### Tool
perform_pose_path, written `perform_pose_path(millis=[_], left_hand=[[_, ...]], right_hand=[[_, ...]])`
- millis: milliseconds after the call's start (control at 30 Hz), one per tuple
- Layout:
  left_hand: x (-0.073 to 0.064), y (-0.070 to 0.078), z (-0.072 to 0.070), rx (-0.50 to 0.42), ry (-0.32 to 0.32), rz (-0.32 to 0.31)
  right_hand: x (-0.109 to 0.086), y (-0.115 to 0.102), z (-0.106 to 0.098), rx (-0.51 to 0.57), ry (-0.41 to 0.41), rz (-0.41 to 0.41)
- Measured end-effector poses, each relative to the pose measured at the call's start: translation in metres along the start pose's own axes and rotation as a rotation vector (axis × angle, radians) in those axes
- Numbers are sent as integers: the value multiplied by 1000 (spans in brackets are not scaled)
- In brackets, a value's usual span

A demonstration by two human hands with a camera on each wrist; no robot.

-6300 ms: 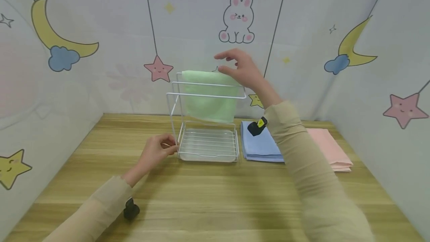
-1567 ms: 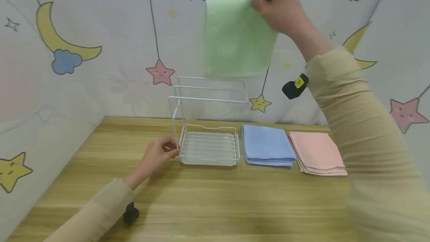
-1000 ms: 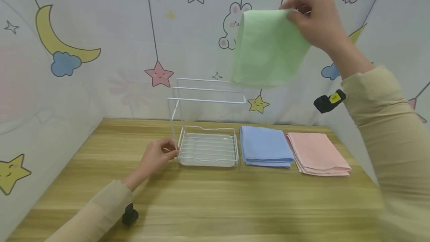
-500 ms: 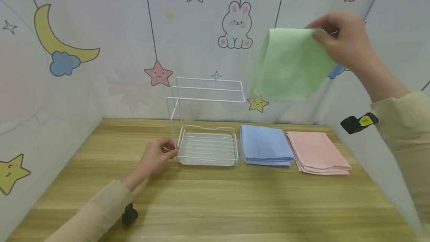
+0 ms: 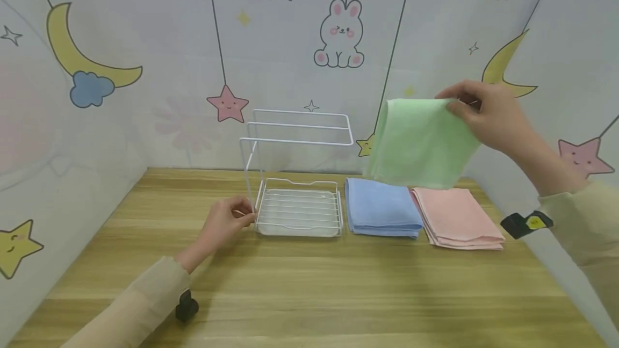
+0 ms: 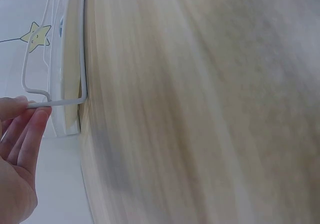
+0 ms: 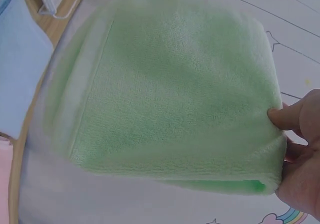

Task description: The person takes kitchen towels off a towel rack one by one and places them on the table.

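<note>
A folded light green towel point(image 5: 425, 144) hangs in the air above the right part of the table. My right hand point(image 5: 495, 117) pinches its upper folded edge between thumb and fingers; the right wrist view shows the towel's point(image 7: 175, 94) fuzzy weave close up. On the table stands a white wire rack point(image 5: 300, 142) with bare top bars and a shallow clear tray point(image 5: 300, 214) at its base. My left hand point(image 5: 224, 224) pinches the rack's lower left wire, and in the left wrist view the thumb and fingers point(image 6: 35, 134) close on that white wire point(image 6: 62, 103).
Right of the rack lies a folded blue towel point(image 5: 384, 208), with a folded pink towel point(image 5: 459, 219) beside it. The wooden table point(image 5: 309, 289) runs back to a printed cloth wall point(image 5: 184, 42), and similar walls close in both sides.
My right hand took hold of the green towel on the rack's bars, lifted it off, carried it right, and has lowered it since half a second ago. My left hand stays on the rack.
</note>
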State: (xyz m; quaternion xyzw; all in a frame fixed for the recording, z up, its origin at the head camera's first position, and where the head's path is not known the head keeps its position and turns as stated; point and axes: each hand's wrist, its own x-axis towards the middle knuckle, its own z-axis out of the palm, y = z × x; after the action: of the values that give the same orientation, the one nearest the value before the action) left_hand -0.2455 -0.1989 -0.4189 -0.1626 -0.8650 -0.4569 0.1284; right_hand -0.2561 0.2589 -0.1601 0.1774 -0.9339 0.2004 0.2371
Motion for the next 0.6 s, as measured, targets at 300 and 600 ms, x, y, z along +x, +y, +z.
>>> perform_pose_path(millis=[300, 600], left_hand=[[0, 2, -1, 1, -2, -7], [-1, 1, -1, 8, -8, -11]], right_hand=[[-34, 8, 21, -2, -70, -90], [-70, 6, 36, 70, -192, -99]])
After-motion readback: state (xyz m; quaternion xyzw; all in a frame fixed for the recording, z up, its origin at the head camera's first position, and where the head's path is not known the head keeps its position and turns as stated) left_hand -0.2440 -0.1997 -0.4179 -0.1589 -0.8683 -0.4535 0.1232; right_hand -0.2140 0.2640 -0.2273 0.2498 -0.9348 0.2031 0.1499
